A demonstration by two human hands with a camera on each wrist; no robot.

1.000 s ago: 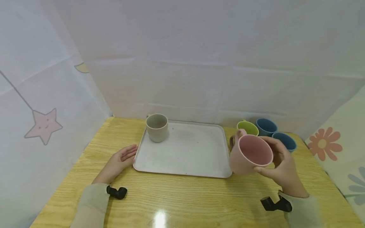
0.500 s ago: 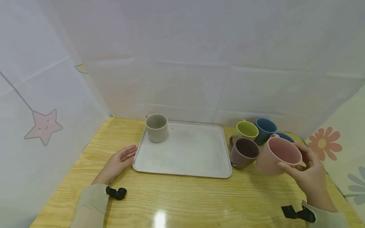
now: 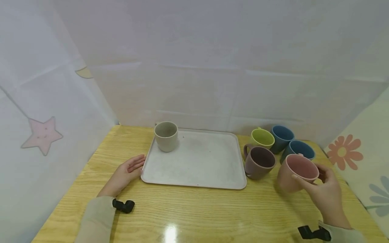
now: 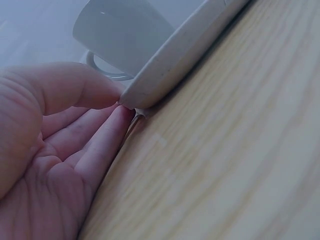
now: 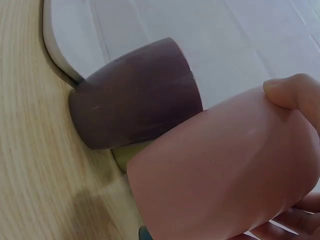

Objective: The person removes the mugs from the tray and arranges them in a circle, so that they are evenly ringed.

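Pink rounded ceramic-looking mug (image 3: 287,179), probably fragile, is best held by its walls, where pinched by the right grip (image 3: 326,192); white rectangular tray (image 3: 197,163) is touched by outstretched left grip (image 3: 123,173).

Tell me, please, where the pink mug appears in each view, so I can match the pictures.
Head: the pink mug is at lower right, held by the right hand.
Left wrist: not in it.
Right wrist: large, at lower right, below and right of the purple mug.
Shared landmark: the tray, at lower middle, upper middle and upper left respectively.
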